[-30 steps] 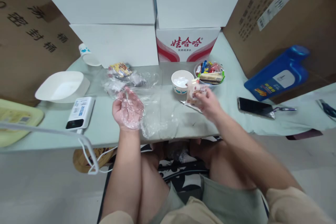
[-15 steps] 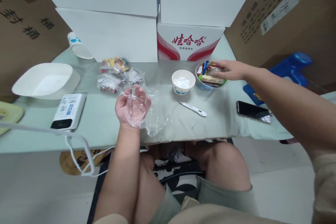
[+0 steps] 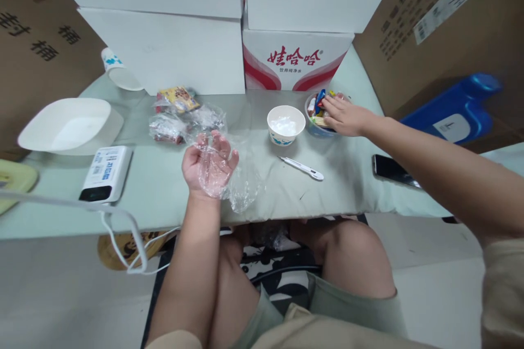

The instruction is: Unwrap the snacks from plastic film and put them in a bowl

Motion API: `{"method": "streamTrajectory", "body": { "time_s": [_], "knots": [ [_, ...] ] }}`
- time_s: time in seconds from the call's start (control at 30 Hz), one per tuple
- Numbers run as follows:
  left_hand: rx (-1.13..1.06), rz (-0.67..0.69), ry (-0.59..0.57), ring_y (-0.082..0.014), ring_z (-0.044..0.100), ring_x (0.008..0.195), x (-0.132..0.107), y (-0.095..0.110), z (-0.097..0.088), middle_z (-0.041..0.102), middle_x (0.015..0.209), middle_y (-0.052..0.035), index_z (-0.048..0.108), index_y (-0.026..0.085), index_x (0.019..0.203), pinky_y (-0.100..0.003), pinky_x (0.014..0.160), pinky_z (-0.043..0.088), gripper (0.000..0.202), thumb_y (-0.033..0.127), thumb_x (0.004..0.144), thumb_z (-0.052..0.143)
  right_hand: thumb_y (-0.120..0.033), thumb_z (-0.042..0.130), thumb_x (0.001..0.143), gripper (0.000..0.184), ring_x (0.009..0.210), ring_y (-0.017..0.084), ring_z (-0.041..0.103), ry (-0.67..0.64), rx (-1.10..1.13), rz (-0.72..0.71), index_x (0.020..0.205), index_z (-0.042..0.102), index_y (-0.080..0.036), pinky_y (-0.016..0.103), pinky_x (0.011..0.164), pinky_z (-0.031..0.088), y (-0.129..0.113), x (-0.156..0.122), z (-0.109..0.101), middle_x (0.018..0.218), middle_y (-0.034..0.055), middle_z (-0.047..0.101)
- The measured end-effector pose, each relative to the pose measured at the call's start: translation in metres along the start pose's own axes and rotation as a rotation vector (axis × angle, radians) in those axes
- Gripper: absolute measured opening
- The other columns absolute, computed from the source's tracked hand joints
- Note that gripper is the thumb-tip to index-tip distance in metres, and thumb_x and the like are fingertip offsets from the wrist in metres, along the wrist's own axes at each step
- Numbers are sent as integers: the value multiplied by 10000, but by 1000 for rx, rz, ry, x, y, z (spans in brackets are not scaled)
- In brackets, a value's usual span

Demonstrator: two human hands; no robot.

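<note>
My left hand (image 3: 209, 166) lies palm up near the table's front edge, its fingers loosely curled and apart. It cups a crumpled clear plastic bag (image 3: 243, 188), which spreads from the palm onto the table to its right. My right hand (image 3: 346, 115) reaches palm down over a clear round bowl (image 3: 321, 132) of wrapped snacks (image 3: 317, 104). Its fingers are stretched out over the snacks and hide part of them. Left of that bowl stands a paper bowl (image 3: 282, 135) with clear plastic inside. A white utility knife (image 3: 302, 168) lies in front of it.
Several bagged snacks (image 3: 180, 114) lie behind my left hand. To the left are a white basin (image 3: 69, 144), a white power bank (image 3: 107, 174) with a cable, and a tipped paper cup (image 3: 123, 73). A phone (image 3: 393, 170) and a blue jug (image 3: 462, 114) are right. Boxes (image 3: 298, 60) wall the back.
My right hand has shifted slightly left and down onto the snacks in the clear bowl. The left hand keeps its pose with the plastic bag. The view has shifted a little.
</note>
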State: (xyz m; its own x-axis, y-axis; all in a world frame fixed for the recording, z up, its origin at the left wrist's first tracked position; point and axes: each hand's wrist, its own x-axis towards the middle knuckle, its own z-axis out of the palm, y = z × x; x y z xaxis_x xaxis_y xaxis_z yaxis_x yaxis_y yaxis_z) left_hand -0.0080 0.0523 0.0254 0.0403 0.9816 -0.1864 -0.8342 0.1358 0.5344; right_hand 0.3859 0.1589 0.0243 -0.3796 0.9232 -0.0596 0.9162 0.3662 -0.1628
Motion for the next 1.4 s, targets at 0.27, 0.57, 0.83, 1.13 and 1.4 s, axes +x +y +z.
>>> {"method": "streamTrajectory", "body": {
  "time_s": [0.27,0.57,0.83,1.13,1.4],
  "knots": [
    [152,20,12,-205,682,1081,0,-1,-5,755,1011,11,670,295,795,-333,819,561,206,381,877,502,-544,507,893,703,1432,392,399,200,142,146,1487,406,-181,613,1162,306,-21,-22,-40,1552,174,447],
    [178,-91,17,-236,693,1001,-13,-7,-8,724,1042,-38,662,309,929,-310,683,558,299,560,826,536,-626,668,771,669,1269,270,594,314,1277,226,1336,471,-327,496,1076,455,-156,-82,35,1294,87,667],
    [311,-143,47,-271,699,976,-20,-9,-11,704,981,-50,653,307,956,-417,791,563,339,584,816,516,-564,805,691,819,1100,249,678,225,1766,200,1377,416,-341,425,1002,491,-238,-72,78,869,1,705],
    [454,-237,128,-219,719,783,3,-8,-10,725,844,-70,637,181,881,-350,688,601,273,427,791,563,-587,786,677,756,490,85,447,517,1655,429,1315,451,-358,254,478,421,-194,-77,72,883,-33,651],
    [901,-154,124,-68,546,447,-1,-23,-12,710,751,-42,637,153,806,-154,347,255,244,304,687,787,-591,685,775,736,677,168,614,555,1452,494,1403,391,-345,302,587,512,-171,-84,80,1063,46,700]
  ]
}}
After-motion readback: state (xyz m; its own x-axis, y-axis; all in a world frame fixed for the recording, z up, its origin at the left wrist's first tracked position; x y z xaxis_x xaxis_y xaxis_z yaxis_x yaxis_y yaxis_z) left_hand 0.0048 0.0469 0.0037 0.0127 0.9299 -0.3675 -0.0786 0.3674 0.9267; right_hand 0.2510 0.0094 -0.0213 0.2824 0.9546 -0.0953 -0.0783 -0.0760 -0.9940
